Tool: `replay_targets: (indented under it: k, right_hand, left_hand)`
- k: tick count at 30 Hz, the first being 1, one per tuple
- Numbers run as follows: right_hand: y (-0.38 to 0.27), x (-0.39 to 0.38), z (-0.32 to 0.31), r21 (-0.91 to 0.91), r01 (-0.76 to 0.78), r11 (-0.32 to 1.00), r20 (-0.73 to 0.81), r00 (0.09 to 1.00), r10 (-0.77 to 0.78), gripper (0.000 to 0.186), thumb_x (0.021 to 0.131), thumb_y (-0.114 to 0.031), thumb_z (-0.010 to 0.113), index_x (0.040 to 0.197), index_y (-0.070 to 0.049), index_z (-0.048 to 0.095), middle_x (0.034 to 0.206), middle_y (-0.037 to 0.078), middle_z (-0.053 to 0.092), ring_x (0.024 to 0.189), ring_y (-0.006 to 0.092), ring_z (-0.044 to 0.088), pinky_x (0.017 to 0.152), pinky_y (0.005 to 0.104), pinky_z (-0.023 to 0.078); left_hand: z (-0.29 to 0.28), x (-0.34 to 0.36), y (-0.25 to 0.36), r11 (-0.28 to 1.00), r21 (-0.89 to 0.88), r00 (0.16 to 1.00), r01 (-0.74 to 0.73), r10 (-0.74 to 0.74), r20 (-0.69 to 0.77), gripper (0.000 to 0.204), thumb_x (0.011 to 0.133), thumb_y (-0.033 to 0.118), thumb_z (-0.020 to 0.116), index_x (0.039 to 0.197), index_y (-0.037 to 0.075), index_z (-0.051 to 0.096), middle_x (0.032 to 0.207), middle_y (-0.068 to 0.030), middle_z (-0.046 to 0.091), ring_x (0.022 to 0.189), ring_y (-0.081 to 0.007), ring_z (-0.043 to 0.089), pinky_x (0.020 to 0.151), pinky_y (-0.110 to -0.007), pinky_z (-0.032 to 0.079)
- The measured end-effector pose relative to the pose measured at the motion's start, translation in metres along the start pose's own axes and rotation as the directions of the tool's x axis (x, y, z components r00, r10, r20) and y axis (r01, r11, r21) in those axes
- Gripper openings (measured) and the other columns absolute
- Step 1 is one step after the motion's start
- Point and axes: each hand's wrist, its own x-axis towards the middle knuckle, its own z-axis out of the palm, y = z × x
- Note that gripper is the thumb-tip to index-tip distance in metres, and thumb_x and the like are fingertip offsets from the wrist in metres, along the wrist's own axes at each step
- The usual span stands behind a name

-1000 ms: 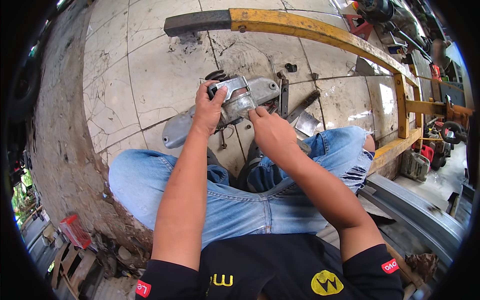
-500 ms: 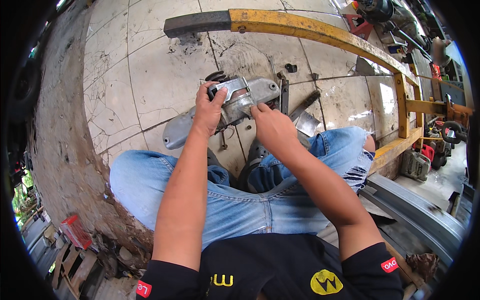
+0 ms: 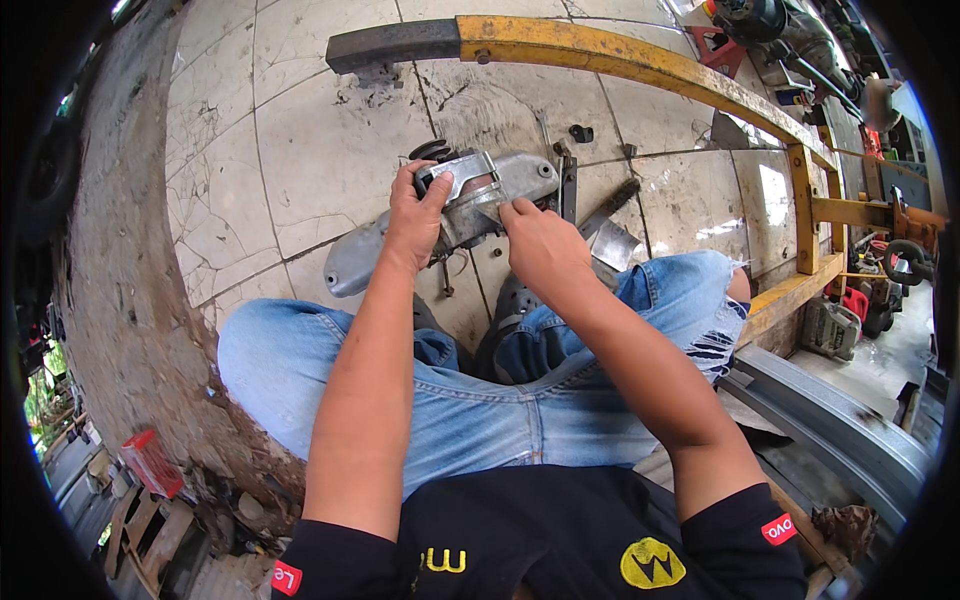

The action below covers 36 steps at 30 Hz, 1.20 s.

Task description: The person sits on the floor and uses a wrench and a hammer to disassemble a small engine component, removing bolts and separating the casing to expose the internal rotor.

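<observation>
A long grey cast-metal machine part (image 3: 350, 262) with rounded ends and a bolt hole at each end lies slantwise before my feet. My left hand (image 3: 415, 215) is closed around the shiny bracket (image 3: 470, 172) at its middle, thumb on top. Behind that hand a black grooved pulley (image 3: 430, 150) sticks out. My right hand (image 3: 545, 245) is closed in a pinch at the near right side of the part. A small dark pointed edge shows at its fingertips; the rest of what it pinches is hidden.
A yellow and grey steel frame (image 3: 570, 42) arches over the tiles beyond the part and runs down the right. Beside my right hand lie a dark flat bar (image 3: 569, 195), a dark brush (image 3: 612, 205) and a metal sheet (image 3: 614, 247). A bolt (image 3: 448, 287) lies near my feet.
The fingertips of my right hand have shifted slightly up and left along the part. My left hand keeps its hold, and the part lies almost as before.
</observation>
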Motion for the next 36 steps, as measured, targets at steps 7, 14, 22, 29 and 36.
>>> replay_targets:
  k: [7,14,22,29,36]
  right_hand:
    - [0.001,0.004,0.001,-0.003,0.009,1.0,-0.008,1.0,-0.009,0.025,0.086,-0.005,0.048,0.109,-0.002,0.058,0.107,0.014,0.062,0.092,0.0361,0.065,0.077,0.046,0.054]
    - [-0.003,0.005,0.0,-0.014,-0.001,1.0,-0.007,1.0,0.001,0.029,0.086,-0.004,0.048,0.112,-0.002,0.058,0.108,0.013,0.062,0.092,0.0351,0.065,0.079,0.046,0.053]
    - [-0.002,0.01,0.0,0.017,0.016,1.0,0.002,1.0,-0.016,0.03,0.085,-0.004,0.048,0.113,-0.002,0.059,0.107,0.013,0.063,0.091,0.0356,0.065,0.079,0.0456,0.053]
    - [-0.003,0.004,0.001,0.013,0.07,0.997,-0.019,0.997,-0.069,0.03,0.085,-0.004,0.049,0.113,-0.002,0.059,0.107,0.013,0.062,0.092,0.0358,0.065,0.079,0.0452,0.053]
    - [-0.003,0.007,0.001,0.013,0.091,0.996,-0.055,0.994,-0.09,0.029,0.087,-0.005,0.048,0.114,-0.002,0.058,0.108,0.014,0.062,0.094,0.035,0.065,0.079,0.0449,0.054]
  left_hand:
    - [-0.002,0.004,0.001,0.999,0.017,0.999,-0.035,0.035,-0.007,0.034,0.089,0.027,0.072,0.114,0.008,0.058,0.114,-0.0076,0.053,0.1,-0.0165,0.051,0.089,-0.03,0.045]
    - [-0.003,0.004,0.003,1.0,0.013,1.0,-0.025,0.025,0.002,0.034,0.089,0.026,0.072,0.114,0.008,0.058,0.112,-0.0063,0.053,0.099,-0.0156,0.051,0.089,-0.03,0.045]
    - [-0.006,0.007,0.008,0.998,0.029,0.999,-0.048,0.048,-0.001,0.033,0.09,0.025,0.072,0.114,0.008,0.058,0.111,-0.0055,0.053,0.097,-0.0146,0.051,0.087,-0.029,0.046]
    - [-0.011,0.007,0.005,0.998,0.029,0.999,-0.052,0.053,-0.008,0.033,0.089,0.024,0.073,0.114,0.008,0.057,0.111,-0.0052,0.053,0.097,-0.0146,0.051,0.087,-0.029,0.046]
    - [-0.012,0.009,0.009,0.998,0.044,0.999,-0.049,0.049,-0.007,0.034,0.09,0.024,0.071,0.116,0.008,0.057,0.114,-0.006,0.052,0.098,-0.0151,0.051,0.088,-0.029,0.045]
